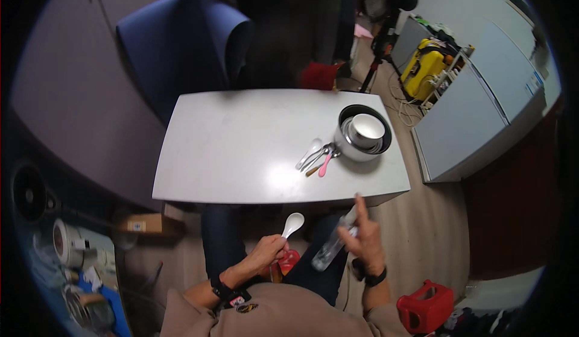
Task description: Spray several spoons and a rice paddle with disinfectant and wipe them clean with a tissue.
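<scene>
A white soup spoon (294, 222) is gripped by its handle in my left hand (272, 248), bowl end away from me, just short of the table's near edge. My right hand (367, 244) holds a clear plastic bottle (328, 251) with a whitish top, tilted over my right thigh; its index finger points forward, and blur hides the details. On the white table (226, 151) lies a group of cutlery: a pale spoon (309, 152), metal pieces, a brown handle (313, 172) and a pink handle (324, 167). Beside them stands a pot (359, 156) containing stacked bowls, a white bowl (368, 126) uppermost.
Behind the table is a blue chair-like panel (181, 43). A white refrigerator (461, 124) and a yellow suitcase (423, 72) stand at right. A red plastic container (425, 307) sits on the floor by my right elbow. At lower left are a cardboard box (151, 224) and a rice cooker (72, 242).
</scene>
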Demonstrator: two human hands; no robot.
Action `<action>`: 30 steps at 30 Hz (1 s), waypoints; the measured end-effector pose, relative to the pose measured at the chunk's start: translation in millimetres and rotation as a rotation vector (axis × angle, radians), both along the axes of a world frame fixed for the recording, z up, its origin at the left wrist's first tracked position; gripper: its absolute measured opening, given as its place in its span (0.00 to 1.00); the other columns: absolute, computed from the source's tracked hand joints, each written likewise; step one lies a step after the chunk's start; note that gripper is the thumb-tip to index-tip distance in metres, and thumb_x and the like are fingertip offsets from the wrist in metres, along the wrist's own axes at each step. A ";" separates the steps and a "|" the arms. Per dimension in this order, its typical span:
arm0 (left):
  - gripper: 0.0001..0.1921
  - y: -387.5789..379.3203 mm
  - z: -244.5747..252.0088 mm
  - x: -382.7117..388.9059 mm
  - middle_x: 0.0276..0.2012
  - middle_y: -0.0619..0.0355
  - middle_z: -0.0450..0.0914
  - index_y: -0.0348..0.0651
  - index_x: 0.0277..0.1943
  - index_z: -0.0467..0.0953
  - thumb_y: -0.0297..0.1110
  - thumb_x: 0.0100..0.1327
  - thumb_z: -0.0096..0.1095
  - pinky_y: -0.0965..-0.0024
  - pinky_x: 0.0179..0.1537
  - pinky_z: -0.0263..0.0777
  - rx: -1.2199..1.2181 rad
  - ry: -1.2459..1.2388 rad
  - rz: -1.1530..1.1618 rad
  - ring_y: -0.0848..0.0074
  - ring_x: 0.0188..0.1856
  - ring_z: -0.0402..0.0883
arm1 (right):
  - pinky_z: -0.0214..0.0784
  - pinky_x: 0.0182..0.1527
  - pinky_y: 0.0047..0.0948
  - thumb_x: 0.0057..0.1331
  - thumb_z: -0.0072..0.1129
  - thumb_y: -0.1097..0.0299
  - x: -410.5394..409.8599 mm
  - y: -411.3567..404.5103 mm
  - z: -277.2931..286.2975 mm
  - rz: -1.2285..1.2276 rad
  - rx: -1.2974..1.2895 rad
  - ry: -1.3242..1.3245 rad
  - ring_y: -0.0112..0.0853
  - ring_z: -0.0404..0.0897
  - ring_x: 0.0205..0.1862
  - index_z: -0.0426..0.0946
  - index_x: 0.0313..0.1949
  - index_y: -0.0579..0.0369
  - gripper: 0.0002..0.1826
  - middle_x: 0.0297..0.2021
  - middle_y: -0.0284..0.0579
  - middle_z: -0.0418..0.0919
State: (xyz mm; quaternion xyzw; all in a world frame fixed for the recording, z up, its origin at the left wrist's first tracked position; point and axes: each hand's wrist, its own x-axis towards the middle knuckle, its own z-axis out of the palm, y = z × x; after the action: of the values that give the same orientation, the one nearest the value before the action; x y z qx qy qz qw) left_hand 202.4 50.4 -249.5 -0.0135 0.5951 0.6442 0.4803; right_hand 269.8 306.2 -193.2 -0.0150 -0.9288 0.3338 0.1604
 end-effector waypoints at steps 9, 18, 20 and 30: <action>0.11 -27.6 -33.7 26.7 0.15 0.69 0.61 0.44 0.33 0.70 0.38 0.68 0.45 0.79 0.13 0.44 -0.068 -0.173 -0.026 0.86 0.13 0.54 | 0.70 0.33 0.23 0.55 0.60 0.74 19.0 -75.3 -58.6 0.022 -0.572 -0.228 0.24 0.76 0.30 0.59 0.66 0.57 0.37 0.32 0.45 0.80; 0.11 -38.4 -72.4 27.6 0.14 0.66 0.62 0.39 0.32 0.69 0.36 0.67 0.44 0.76 0.14 0.47 -0.117 -0.036 0.174 0.83 0.12 0.56 | 0.72 0.37 0.31 0.57 0.61 0.68 2.6 -110.9 -121.4 0.195 -0.555 -0.282 0.35 0.81 0.33 0.62 0.66 0.52 0.36 0.32 0.53 0.80; 0.12 -38.1 -75.8 27.4 0.14 0.65 0.63 0.39 0.32 0.71 0.36 0.67 0.44 0.76 0.14 0.48 -0.141 -0.015 0.162 0.82 0.12 0.57 | 0.73 0.38 0.34 0.57 0.62 0.65 -3.0 -118.3 -123.8 0.186 -0.543 -0.339 0.39 0.82 0.34 0.61 0.65 0.51 0.36 0.33 0.54 0.81; 0.14 -42.2 -76.6 22.9 0.14 0.59 0.68 0.35 0.32 0.73 0.36 0.66 0.43 0.72 0.15 0.56 -0.257 0.092 0.203 0.78 0.13 0.63 | 0.72 0.33 0.27 0.56 0.60 0.69 -10.3 -119.3 -140.6 0.164 -0.560 -0.378 0.28 0.80 0.29 0.63 0.64 0.51 0.34 0.31 0.48 0.81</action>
State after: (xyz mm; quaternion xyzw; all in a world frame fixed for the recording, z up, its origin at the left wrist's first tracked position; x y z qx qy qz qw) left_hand 225.3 8.2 -326.1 -0.1052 0.6896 0.6080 0.3792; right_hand 259.5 187.0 -333.7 -0.0453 -0.8126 0.5787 -0.0520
